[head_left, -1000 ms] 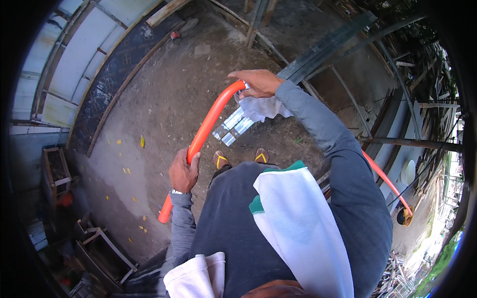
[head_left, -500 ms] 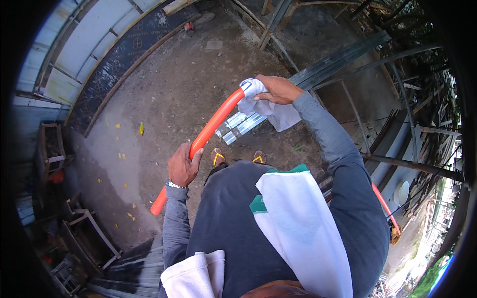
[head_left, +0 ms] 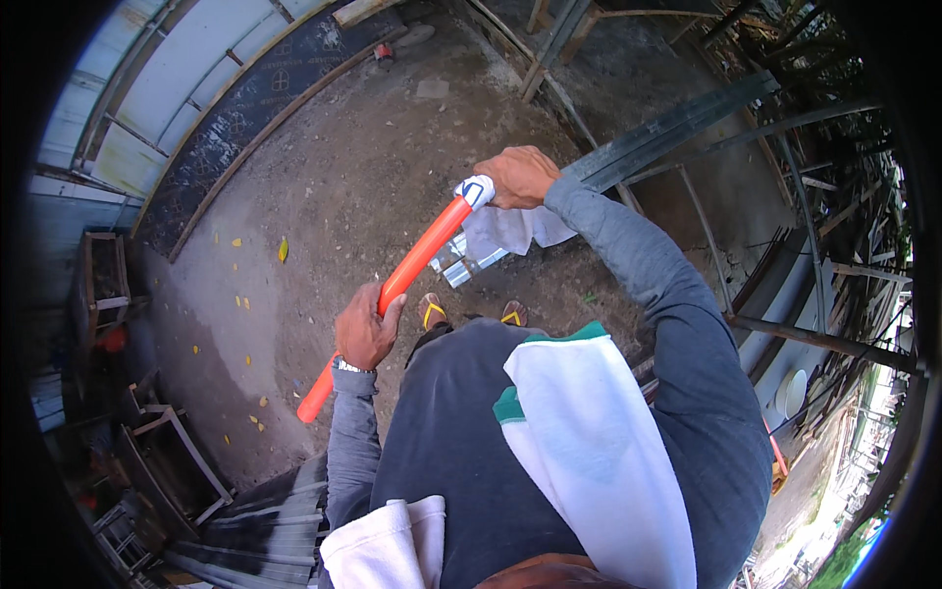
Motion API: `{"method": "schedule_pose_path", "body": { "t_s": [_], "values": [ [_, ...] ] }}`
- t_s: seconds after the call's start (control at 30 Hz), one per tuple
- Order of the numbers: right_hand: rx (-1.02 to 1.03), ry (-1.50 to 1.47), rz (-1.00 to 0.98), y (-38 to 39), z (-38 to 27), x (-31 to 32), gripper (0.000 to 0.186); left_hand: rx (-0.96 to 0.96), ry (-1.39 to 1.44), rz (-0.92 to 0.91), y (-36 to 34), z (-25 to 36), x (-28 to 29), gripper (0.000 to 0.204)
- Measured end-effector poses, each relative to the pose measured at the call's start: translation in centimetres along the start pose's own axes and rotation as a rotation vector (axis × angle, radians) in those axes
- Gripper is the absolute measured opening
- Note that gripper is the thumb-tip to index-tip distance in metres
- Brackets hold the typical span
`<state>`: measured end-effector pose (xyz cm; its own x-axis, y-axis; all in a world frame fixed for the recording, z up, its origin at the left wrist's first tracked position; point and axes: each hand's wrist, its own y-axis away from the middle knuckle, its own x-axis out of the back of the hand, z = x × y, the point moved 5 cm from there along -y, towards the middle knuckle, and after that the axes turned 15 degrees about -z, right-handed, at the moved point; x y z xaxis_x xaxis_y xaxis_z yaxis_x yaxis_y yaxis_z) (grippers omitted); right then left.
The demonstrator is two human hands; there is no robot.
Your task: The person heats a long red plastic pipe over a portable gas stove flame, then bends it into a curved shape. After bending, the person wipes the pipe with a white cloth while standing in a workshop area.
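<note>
An orange pipe (head_left: 422,257) slants up and to the right in front of my body. My left hand (head_left: 367,329) is wrapped round its lower part, and a short end sticks out below the fist. Farther up, my right hand (head_left: 520,179) is closed on a white cloth (head_left: 478,191) with a dark mark, bunched round the pipe. Loose folds of that cloth hang below the right hand. Whether the pipe runs on beyond the cloth is hidden by my hand and sleeve. Another orange length (head_left: 775,450) shows behind my right elbow; I cannot tell if it joins.
Metal channels (head_left: 677,133) lie beyond my right forearm. A dark panel (head_left: 231,128) edges the floor at far left. Wooden frames (head_left: 186,461) stand at lower left, and piled planks and bars (head_left: 834,344) line the right. A white and green towel (head_left: 599,422) hangs over my chest.
My right hand and the bunched cloth have moved left and closer to my left hand, so less orange pipe shows between them. The left hand keeps its hold, almost still.
</note>
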<state>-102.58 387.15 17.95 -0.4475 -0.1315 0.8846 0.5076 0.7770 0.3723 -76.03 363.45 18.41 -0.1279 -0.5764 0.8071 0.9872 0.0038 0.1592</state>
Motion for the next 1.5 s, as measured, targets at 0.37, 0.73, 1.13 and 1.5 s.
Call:
{"method": "schedule_pose_path", "body": {
  "t_s": [0.37, 0.73, 1.13, 1.5],
  "values": [
    [0.241, -0.171, 0.018, 1.9, 0.9, 0.5, 0.029, -0.018, 0.008, 0.026, 0.0, 0.1, 0.1, 0.033],
    [0.139, -0.085, 0.026, 2.1, 1.6, 0.0, 0.033, 0.027, 0.002, -0.027, -0.1, 0.2, 0.1, 0.034],
    [0.029, -0.082, 0.069, 3.8, 3.0, -1.1, 0.028, 0.028, 0.008, -0.014, 0.1, 0.4, -0.5, 0.033],
    [-0.013, -0.129, -0.035, 5.2, 4.7, -1.4, 0.031, 0.027, 0.006, 0.002, 0.3, 0.3, -0.8, 0.033]
  ]
}}
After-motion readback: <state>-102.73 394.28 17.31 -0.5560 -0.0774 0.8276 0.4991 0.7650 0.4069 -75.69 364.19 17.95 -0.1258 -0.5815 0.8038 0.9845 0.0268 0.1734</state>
